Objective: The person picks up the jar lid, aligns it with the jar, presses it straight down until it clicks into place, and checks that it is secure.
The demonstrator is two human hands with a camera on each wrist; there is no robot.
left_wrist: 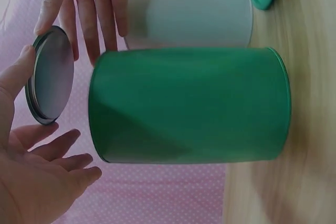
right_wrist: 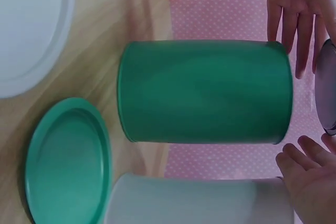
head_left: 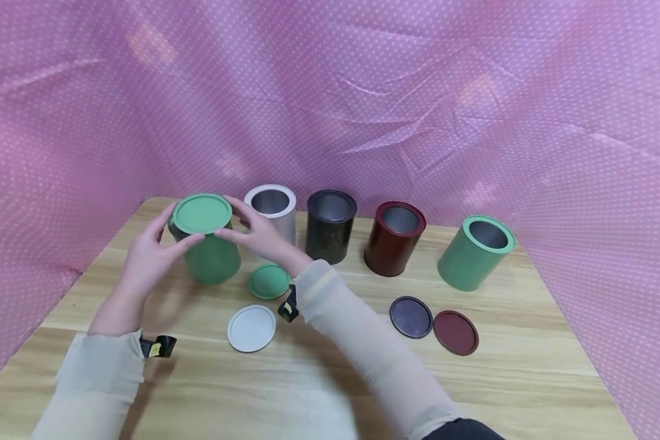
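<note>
Observe upper green lid directly over left green can, with a visible gap between them in both wrist views. Note left green can upright at the left end of wooden table. Find left hand pinching the lid's left edge, thumb at front, fingers round the side; find right hand gripping the opposite edge likewise. Just right of the can, see lower green lid flat; nearer the wearer, white lid. Along the back, rightward, log white can, black can, dark red can and right green can, all upright with mouths open. In front of the last two, record dark purple lid and dark red lid lying side by side; cannot tell if touching. Note pale sleeves on both forearms. Beyond the table, see pink dotted curtain.
</note>
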